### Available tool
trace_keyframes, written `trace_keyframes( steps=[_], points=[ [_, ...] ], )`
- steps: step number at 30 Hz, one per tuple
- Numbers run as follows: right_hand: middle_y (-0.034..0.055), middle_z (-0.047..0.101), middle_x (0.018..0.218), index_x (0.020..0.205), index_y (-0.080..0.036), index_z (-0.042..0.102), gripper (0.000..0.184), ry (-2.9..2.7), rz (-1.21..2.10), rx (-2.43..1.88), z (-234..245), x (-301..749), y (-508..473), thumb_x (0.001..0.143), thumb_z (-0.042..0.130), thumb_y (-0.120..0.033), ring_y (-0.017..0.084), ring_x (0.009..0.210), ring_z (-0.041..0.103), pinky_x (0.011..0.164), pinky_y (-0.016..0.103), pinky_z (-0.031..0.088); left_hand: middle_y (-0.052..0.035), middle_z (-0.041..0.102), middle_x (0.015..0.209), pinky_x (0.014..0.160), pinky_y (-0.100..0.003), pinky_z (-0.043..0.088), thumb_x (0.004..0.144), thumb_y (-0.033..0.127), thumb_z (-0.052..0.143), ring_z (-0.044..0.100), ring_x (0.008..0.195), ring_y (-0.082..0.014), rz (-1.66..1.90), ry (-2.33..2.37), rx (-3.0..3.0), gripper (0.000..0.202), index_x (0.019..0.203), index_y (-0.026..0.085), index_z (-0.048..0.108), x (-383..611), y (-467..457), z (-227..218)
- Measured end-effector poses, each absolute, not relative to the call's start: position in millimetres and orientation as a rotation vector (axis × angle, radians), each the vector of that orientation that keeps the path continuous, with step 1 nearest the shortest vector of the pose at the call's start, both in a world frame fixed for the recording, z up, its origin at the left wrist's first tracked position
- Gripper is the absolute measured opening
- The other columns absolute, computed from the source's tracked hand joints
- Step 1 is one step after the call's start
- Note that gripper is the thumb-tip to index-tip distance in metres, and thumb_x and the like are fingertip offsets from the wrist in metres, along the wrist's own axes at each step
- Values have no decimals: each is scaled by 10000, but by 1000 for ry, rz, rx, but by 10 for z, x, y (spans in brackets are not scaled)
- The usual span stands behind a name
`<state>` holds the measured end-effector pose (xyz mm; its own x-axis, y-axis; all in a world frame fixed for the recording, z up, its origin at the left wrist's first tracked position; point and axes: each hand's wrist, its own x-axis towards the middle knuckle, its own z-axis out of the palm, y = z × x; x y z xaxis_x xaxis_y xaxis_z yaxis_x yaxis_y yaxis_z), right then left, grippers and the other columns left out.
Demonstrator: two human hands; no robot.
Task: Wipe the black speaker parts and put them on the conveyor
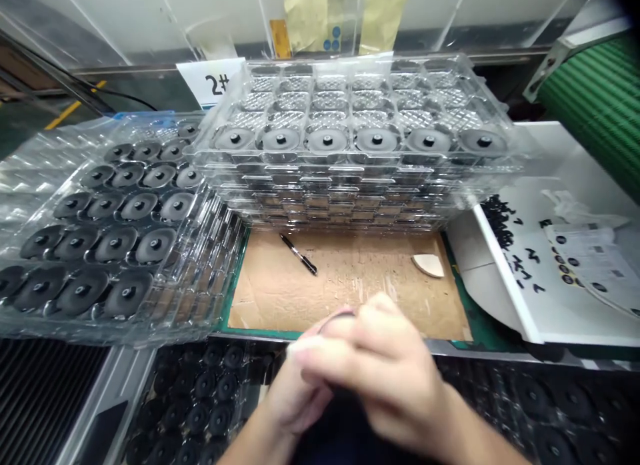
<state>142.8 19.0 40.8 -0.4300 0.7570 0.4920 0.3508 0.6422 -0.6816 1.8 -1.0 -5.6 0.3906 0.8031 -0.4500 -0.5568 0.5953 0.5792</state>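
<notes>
My left hand (297,392) and my right hand (390,372) are pressed together in front of my body, near the front edge of the bench. Both have curled fingers, and the right is smeared by motion. A thin dark curved edge (343,314) shows between them; the rest of that thing is hidden by the fingers. Just beyond my hands lies a cardboard sheet (345,292) with a black pen (299,254) and a pale wedge-shaped piece (429,265) on it.
Stacked clear trays (350,178) stand behind the cardboard, their top front row filled with black round parts (327,140). Another tray stack (195,278) stands left. At right, a white bin (500,278) contains small black pieces (497,222), below a green roller (595,98).
</notes>
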Motion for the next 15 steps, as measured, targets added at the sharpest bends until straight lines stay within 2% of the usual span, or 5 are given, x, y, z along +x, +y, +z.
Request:
trace_keyframes(
  steps=[3,5,10,13,15],
  points=[
    [15,687,900,985,-207,649,232,-1780,816,-1246,128,1685,308,897,436,-176,128,794,603,693,268,421,-37,677,1083,874,-264,466,457,413,831,631,982,-229,979,673,299,626,1035,243,664,79,54,-110],
    [28,678,900,985,-213,660,208,-1623,924,-1514,-201,1864,369,875,485,-237,143,772,600,661,262,450,-38,654,1156,891,-271,466,501,376,824,640,983,-222,1015,602,250,602,1066,272,644,97,104,-152],
    [88,639,998,937,-191,689,247,-1497,944,-1694,-1028,1977,307,803,520,-312,139,621,566,653,320,502,-32,674,1101,891,-276,483,568,407,772,644,980,-217,1029,528,224,560,1086,247,629,126,228,-198],
    [160,486,1224,1114,-169,604,353,-1380,797,-1786,-1140,1922,219,817,478,-310,77,489,443,615,354,496,-16,670,1096,874,-295,507,606,451,729,640,990,-227,987,459,212,556,1113,257,609,149,295,-200],
    [158,471,1231,1137,-176,582,352,-1343,749,-1790,-1060,1915,202,835,463,-313,83,511,452,602,341,491,2,665,1090,854,-290,521,660,491,675,638,997,-226,962,416,223,516,1124,278,599,159,345,-211]
  ],
)
